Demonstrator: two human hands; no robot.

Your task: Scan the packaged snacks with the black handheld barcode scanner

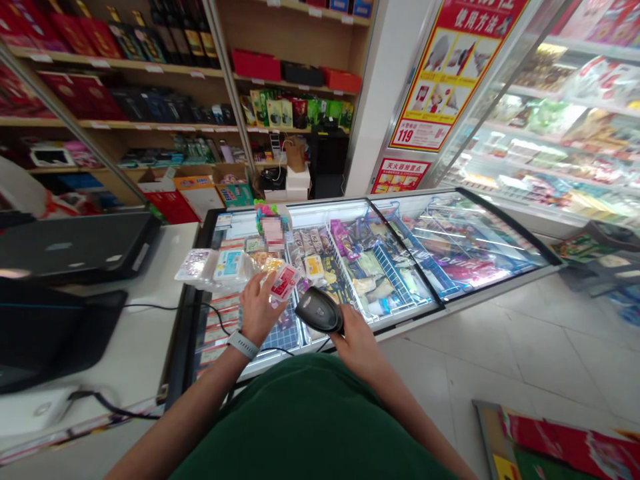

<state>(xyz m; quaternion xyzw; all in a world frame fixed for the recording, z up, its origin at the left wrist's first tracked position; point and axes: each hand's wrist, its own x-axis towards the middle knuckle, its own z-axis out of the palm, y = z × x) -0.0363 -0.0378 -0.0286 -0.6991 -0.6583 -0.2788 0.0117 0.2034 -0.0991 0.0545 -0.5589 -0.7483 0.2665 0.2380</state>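
My left hand (260,308), with a pale watch on the wrist, has its fingers on a clear pack with a red label (284,283) above the glass lid of a chest freezer (235,221). A black handheld scanner (318,311) is gripped in my right hand (355,340), its head pointing left near the red-labelled pack. Beside my left hand, a blue-labelled clear pack (231,265) and another clear pack (197,265) sit on the freezer's left part. A yellow-labelled pack (314,267) appears just beyond the scanner.
A white counter (145,313) with a black device (75,247) stands at the left. Thin black cables (165,307) run across the counter and freezer edge. Stocked shelves (165,127) rise behind. A small child with a blurred face (273,232) stands behind the freezer's left end, partly hidden.
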